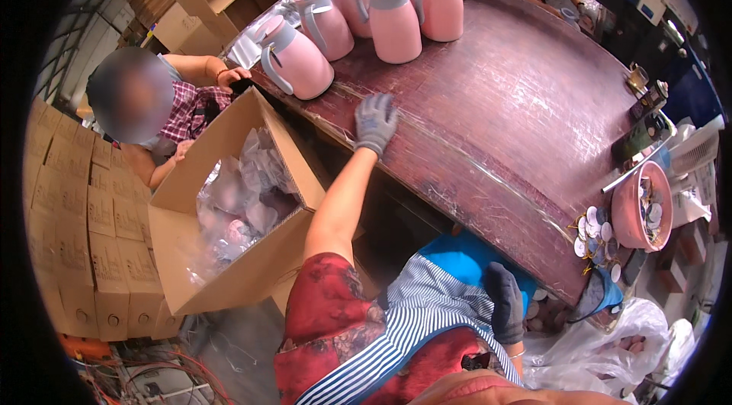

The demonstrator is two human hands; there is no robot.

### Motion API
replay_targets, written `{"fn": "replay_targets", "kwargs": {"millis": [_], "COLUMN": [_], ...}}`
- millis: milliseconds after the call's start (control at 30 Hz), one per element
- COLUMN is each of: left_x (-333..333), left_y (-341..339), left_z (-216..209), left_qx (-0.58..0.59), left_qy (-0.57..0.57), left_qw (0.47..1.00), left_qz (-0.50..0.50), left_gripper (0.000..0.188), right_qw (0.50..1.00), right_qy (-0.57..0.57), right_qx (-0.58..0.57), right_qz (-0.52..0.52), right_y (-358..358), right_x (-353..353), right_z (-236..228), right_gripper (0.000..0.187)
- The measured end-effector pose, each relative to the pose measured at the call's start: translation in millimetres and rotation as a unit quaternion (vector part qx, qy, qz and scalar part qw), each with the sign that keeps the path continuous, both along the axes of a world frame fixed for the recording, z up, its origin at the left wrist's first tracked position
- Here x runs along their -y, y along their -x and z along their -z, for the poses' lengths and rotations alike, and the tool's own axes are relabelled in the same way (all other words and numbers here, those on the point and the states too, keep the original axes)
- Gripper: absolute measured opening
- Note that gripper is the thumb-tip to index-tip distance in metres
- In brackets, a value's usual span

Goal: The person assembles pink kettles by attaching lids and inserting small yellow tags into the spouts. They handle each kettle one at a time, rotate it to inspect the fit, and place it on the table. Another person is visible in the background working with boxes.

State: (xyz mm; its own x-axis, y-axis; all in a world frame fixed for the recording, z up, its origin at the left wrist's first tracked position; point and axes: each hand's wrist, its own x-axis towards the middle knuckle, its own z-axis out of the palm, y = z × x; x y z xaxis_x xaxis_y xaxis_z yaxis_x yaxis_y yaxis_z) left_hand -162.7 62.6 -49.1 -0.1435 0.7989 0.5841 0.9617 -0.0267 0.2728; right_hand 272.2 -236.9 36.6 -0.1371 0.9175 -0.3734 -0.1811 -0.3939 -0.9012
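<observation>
**Reaching for the Nearest Pink Jug**

While the left hand (375,123) lies flat on the dark red table (518,115), gloved fingers spread and holding nothing, the nearest pink jug (296,60) stands at its ten o'clock, near but apart. A clean pickup probably means hooking its grey handle and lifting upright. The right hand (505,304) rests loosely curled against the striped apron (427,313), empty. I count about nine jugs, some hidden; one open carton (229,199) at eight o'clock; one pink bowl (637,210) at four o'clock.
</observation>
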Motion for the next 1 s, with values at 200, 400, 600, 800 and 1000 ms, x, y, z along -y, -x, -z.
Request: {"fn": "replay_targets", "kwargs": {"millis": [200, 400, 600, 800, 1000], "left_x": [32.4, 33.2, 26.9, 29.1, 23.8], "left_y": [-53.5, -50.7, -50.2, -42.2, -54.5], "left_z": [-15.9, -14.7, -16.3, -8.8, -15.5], "left_qx": [-0.028, -0.016, -0.035, -0.030, -0.043], "left_qy": [0.103, 0.082, 0.048, 0.059, 0.085], "left_qw": [0.994, 0.996, 0.998, 0.998, 0.995], "left_qz": [0.020, 0.008, 0.027, 0.019, 0.017], "left_gripper": [0.053, 0.052, 0.050, 0.049, 0.049], "right_qw": [0.927, 0.692, 0.663, 0.661, 0.664], "right_qy": [-0.263, -0.421, -0.387, -0.400, -0.406], "right_qx": [0.267, 0.584, 0.641, 0.634, 0.628], "right_qz": [-0.013, -0.043, -0.015, -0.012, 0.003], "right_y": [-5.2, -9.4, -14.7, -13.4, -21.3], "right_x": [-33.2, -117.3, -126.6, -129.6, -129.1], "right_z": [-14.6, 10.1, 32.4, 39.0, 40.8], "right_gripper": [0.034, 0.045, 0.057, 0.058, 0.058]}}
